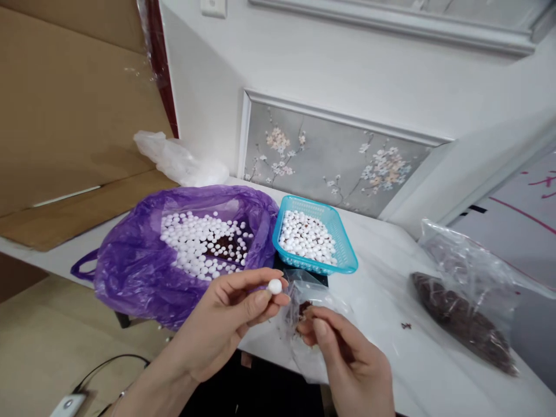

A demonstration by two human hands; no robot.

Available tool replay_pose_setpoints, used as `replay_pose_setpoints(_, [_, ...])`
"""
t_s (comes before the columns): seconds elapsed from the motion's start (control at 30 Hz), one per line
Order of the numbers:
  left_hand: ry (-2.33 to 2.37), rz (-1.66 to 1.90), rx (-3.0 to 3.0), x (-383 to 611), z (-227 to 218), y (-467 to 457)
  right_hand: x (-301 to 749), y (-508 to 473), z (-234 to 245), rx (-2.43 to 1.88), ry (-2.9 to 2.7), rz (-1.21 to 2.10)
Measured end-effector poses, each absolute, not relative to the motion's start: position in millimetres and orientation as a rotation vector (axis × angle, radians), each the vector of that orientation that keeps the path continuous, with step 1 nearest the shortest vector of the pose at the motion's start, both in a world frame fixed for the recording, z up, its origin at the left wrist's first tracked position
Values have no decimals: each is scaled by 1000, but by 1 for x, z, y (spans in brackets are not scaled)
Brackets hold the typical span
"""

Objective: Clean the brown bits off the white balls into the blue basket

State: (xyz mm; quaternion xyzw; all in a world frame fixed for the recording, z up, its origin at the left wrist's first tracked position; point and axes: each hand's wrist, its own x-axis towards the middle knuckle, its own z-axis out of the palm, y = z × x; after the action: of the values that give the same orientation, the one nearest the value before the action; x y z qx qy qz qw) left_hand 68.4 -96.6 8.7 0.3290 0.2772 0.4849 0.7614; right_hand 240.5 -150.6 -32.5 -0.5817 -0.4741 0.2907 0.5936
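Note:
My left hand [226, 307] pinches a small white ball [275, 286] between thumb and fingertips, above the table's front edge. Just right of it, my right hand [351, 353] is closed with thumb and fingers together; whatever they hold is too small or hidden to name. Under and behind the right fingers lies a clear plastic bag [306, 353] with some dark brown bits [305, 307] in it. A purple plastic bag [130, 266] spreads open behind my left hand, holding many white balls [186, 240]. Beside it, a blue basket [346, 249] contains more white balls mixed with brown specks.
On the right, a clear bag full of dark brown material [464, 324] lies on the white table [377, 289]. A few brown crumbs [406, 326] are nearby. Cardboard [73, 104] stands at left, with a crumpled white plastic bag [178, 159] against the wall.

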Motion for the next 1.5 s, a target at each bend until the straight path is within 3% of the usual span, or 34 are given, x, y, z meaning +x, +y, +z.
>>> replay_pose_setpoints(0.3, [576,998,701,80,7,-98,239,-152,-12,-1058,-926,995])
replay_pose_setpoints(0.43, [548,986,758,85,5,-99,238,-150,-7,-926,-1062,921])
replay_pose_setpoints(1.5, [668,1030,985,87,0,-102,223,-149,2,-1082,-1047,940])
